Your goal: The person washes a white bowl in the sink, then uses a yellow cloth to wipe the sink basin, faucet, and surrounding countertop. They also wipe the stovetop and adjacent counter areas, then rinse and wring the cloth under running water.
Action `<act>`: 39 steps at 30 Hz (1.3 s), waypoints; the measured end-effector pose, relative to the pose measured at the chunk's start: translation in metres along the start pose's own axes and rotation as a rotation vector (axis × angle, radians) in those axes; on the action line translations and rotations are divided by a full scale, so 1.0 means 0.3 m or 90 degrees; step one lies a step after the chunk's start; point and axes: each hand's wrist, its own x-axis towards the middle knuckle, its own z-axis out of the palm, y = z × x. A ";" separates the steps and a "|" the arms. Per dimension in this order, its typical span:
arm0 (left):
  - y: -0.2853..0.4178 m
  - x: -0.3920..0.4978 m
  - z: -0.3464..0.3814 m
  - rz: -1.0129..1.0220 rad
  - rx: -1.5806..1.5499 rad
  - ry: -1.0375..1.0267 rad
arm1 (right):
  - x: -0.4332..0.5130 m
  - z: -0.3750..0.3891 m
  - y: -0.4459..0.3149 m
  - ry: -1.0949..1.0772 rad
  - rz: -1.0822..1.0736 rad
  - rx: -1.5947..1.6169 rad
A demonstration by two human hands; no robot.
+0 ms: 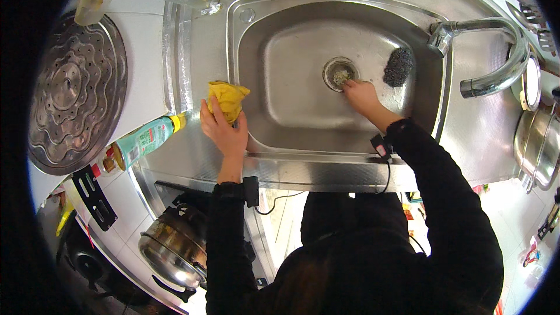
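Observation:
My left hand (225,129) rests with its fingers on a crumpled yellow cloth (228,99) at the left rim of the stainless steel sink (302,105). Down in the basin, the fingertips of my right hand (362,96) touch the near right edge of the round drain strainer (326,74). Pale food scraps (341,77) lie inside the strainer. Whether the fingertips pinch the strainer's edge or some scraps cannot be told. A dark scouring pad (398,67) lies in the basin to the right of the drain.
A chrome faucet (503,81) curves over the right counter. Left of the sink are a green bottle with a yellow cap (146,140) and a round perforated metal steamer plate (78,92). Metal pots (538,146) stand at the far right. A lidded pot (175,240) sits lower left.

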 end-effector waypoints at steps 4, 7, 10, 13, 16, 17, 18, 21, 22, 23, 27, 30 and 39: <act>-0.001 0.000 -0.005 0.004 0.003 0.003 | -0.090 -0.064 0.049 0.176 -0.001 0.068; -0.002 0.001 -0.004 -0.006 -0.003 -0.003 | -0.169 -0.151 0.077 0.298 0.009 0.105; -0.002 0.002 -0.002 0.004 -0.044 0.007 | -0.284 -0.257 0.091 0.331 0.085 0.159; 0.002 -0.002 -0.005 0.000 -0.049 0.000 | -0.419 -0.353 0.104 0.428 0.079 0.125; 0.010 -0.006 -0.010 -0.030 0.003 -0.046 | -0.586 -0.431 0.113 0.508 0.081 0.123; 0.011 -0.007 -0.012 -0.023 -0.002 -0.046 | -0.656 -0.453 0.112 0.534 0.087 0.112; 0.011 -0.006 -0.011 0.006 0.008 -0.047 | -0.733 -0.471 0.108 0.538 0.105 0.107; 0.000 -0.002 -0.004 0.046 -0.015 -0.049 | -0.987 -0.495 0.056 0.533 0.234 0.088; -0.006 0.000 0.002 0.059 -0.017 -0.044 | -1.073 -0.491 0.023 0.550 0.305 0.090; -0.014 0.001 0.008 0.080 0.005 -0.038 | -1.152 -0.478 -0.009 0.576 0.374 0.091; -0.031 -0.006 0.026 0.036 0.111 -0.041 | -1.433 -0.372 -0.130 0.675 0.647 0.135; -0.029 -0.007 0.027 0.064 0.041 -0.029 | -1.515 -0.191 -0.167 0.805 0.856 0.147; -0.006 -0.003 0.011 0.051 0.099 -0.049 | -1.472 0.338 0.026 0.614 1.386 0.830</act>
